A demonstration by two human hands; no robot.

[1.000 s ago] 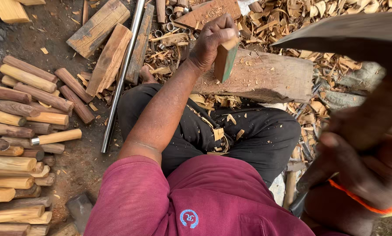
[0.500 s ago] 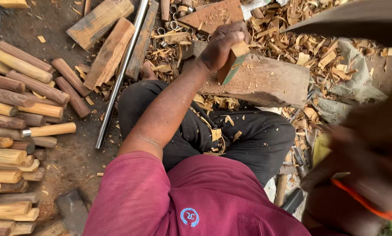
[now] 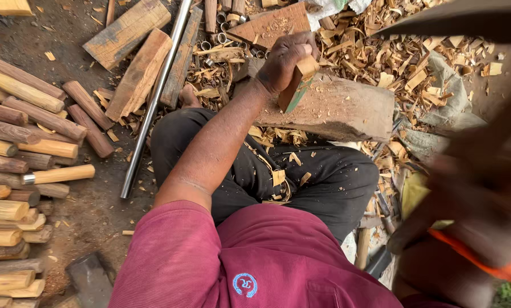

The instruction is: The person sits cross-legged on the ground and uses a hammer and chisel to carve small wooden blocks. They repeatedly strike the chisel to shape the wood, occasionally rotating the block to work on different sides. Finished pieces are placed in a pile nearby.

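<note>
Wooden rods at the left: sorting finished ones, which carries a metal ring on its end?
The pale rod lying apart at the stack's right edge; a metal ring caps its left end, the others show bare wood.

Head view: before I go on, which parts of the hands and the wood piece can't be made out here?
- Right hand: motion-blurred; its grip cannot be made out.
- Dark flat blade: cut off by the top edge.
- Small green-edged wood piece: top covered by the left hand.
- Large wooden chopping block: near face out of sight.
</note>
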